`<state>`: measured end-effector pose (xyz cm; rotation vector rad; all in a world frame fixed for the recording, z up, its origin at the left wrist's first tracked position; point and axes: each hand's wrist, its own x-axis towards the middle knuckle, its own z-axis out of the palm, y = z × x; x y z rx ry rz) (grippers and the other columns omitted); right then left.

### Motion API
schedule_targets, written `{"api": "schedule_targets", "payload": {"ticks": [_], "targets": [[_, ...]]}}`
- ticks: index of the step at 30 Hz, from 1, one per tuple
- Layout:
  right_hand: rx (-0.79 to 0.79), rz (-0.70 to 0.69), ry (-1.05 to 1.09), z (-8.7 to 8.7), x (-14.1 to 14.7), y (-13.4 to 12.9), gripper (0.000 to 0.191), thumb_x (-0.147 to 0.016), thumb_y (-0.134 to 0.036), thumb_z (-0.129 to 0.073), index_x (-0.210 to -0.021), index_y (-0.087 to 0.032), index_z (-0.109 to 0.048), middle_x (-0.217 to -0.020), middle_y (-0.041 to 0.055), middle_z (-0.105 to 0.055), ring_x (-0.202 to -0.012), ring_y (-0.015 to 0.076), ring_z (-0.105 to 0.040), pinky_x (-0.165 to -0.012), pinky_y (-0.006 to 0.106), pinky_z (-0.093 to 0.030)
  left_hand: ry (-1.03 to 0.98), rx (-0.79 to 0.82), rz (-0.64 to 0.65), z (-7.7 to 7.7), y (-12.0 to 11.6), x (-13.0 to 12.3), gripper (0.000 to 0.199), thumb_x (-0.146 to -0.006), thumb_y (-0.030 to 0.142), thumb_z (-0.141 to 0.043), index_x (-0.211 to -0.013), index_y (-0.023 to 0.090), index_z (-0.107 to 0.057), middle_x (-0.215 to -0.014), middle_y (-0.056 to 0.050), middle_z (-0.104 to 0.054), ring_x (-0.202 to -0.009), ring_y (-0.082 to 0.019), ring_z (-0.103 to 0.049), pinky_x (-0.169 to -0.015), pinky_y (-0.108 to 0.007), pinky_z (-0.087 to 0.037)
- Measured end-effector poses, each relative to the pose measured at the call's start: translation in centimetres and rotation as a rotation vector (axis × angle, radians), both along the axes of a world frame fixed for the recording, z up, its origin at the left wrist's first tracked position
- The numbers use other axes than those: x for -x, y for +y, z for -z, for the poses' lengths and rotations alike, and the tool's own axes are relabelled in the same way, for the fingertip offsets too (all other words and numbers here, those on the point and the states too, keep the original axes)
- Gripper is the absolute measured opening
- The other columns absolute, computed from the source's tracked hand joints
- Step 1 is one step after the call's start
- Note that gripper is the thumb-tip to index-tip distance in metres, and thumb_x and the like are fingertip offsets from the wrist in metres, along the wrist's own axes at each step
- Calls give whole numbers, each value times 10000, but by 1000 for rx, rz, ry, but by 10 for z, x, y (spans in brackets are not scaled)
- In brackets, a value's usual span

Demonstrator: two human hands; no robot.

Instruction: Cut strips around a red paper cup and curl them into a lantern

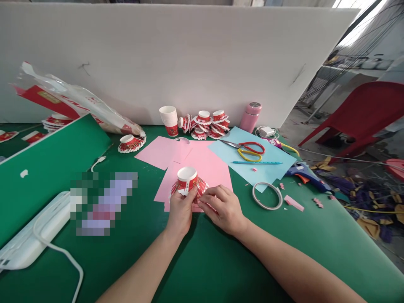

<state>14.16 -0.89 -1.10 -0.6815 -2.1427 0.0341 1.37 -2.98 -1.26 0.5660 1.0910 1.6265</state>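
A red paper cup (187,176) with its side cut into strips that flare outward stands over pink paper (217,172) in front of me. My left hand (182,211) is closed on the cup's near side, the thumb against its wall. My right hand (222,207) pinches at the right edge of the fringe, its fingertips touching or very near the strips. The fingers partly hide that edge. Similar fringed cups (208,124) are heaped at the back, and another fringed cup (128,143) sits to the left. Beside the heap rises a stack of uncut paper cups (169,120).
On blue paper (227,145) lie scissors (249,149) and a blue pencil (257,163). A tape roll (267,196), pink scraps (294,203) and a glue gun (307,176) are at right. A pink bottle (251,117) stands behind; a power strip (34,231) lies left.
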Motion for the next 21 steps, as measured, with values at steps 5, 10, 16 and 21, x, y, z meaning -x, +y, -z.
{"api": "schedule_targets", "payload": {"ticks": [5, 10, 16, 21], "targets": [[-19, 5, 42, -1, -1, 1, 170, -890, -267, -515, -825, -179, -645, -765, 58, -640, -656, 137, -553, -593, 269, -446, 20, 4, 29, 1, -2, -1, 180, -620, 287, -745, -704, 157, -655, -632, 12, -619, -594, -115, -565, -598, -245, -453], [-3, 21, 81, -1, -1, 2, 163, -886, -249, -517, -802, -177, -636, -755, 59, -637, -670, 137, -585, -596, 259, -465, 78, -12, 54, 4, -3, -1, 175, -642, 297, -734, -740, 164, -675, -657, -2, -628, -648, -137, -579, -626, -258, -459], [102, 20, 158, -2, -1, 4, 156, -889, -231, -502, -816, -177, -630, -776, 60, -628, -682, 134, -603, -594, 247, -494, 117, 4, 78, 5, -4, -2, 206, -649, 317, -733, -774, 159, -690, -756, -23, -657, -696, -135, -577, -655, -260, -464], [222, 26, 211, 1, -2, 6, 149, -882, -236, -514, -810, -167, -624, -789, 66, -618, -660, 127, -602, -585, 239, -504, 96, -14, 100, 4, -4, -4, 201, -640, 305, -741, -768, 159, -691, -738, -14, -658, -705, -130, -577, -665, -256, -468]]}}
